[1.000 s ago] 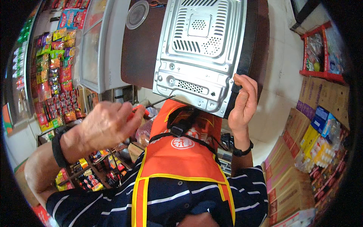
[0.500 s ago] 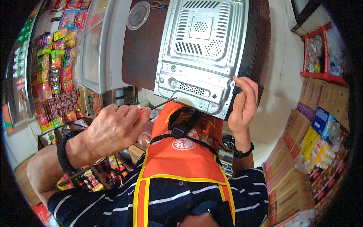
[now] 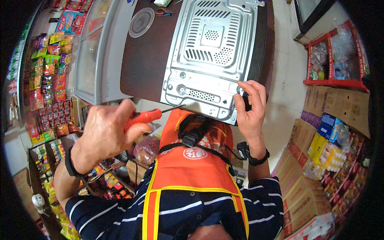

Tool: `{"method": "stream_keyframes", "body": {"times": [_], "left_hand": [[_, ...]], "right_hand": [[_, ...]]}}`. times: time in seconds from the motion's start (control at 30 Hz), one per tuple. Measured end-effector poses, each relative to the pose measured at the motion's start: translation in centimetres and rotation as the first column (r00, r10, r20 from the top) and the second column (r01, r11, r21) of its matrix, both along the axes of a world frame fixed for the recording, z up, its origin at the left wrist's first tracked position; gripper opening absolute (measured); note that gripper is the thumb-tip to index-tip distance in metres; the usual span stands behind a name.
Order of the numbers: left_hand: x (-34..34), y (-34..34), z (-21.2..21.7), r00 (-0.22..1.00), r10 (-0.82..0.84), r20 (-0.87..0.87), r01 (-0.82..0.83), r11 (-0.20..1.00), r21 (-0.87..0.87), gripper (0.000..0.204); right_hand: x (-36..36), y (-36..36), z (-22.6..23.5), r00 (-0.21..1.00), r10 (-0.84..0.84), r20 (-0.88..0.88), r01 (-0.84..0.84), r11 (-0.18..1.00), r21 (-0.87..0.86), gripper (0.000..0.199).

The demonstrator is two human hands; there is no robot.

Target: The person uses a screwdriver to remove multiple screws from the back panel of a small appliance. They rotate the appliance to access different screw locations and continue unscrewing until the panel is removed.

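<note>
The panel (image 3: 194, 70), shiny pressed metal with slots and round holes, lies over the dark, smooth surface (image 3: 146, 66). The left hand (image 3: 106, 130) has its fingers wrapped around the rounded red handle of a screwdriver (image 3: 149, 116), its thin shaft slanting to the panel's near edge. The right hand (image 3: 253, 107), half open, meets the right edge; whether it grips, I can't tell.

Left fingers (image 3: 139, 131): 1 screwdriver (image 3: 154, 115) (red handle) at metal panel (image 3: 218, 74); right fingers (image 3: 256, 89) at edge.
</note>
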State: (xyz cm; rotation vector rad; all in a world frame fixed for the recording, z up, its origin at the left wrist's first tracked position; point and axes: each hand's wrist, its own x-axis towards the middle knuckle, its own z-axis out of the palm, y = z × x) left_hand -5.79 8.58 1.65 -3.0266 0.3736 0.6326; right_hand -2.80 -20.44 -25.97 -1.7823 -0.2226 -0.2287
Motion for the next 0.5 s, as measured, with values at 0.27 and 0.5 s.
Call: {"method": "stream_keyframes", "body": {"times": [0.27, 0.5], "left_hand": [[-0.9, 0.8, -0.4, 0.951, -0.302, 0.071, 0.31, 0.934, -0.179, 0.042], [-1.6, 1.7, -0.7, 0.981, -0.193, 0.011, 0.193, 0.976, -0.101, 0.035]], "right_hand": [[-0.4, 0.7, 1.6, 0.999, 0.021, 0.035, -0.017, 0.994, -0.108, 0.036], [-1.6, 0.8, 1.6, 0.999, -0.034, 0.04, 0.04, 0.985, -0.165, 0.042]]}}
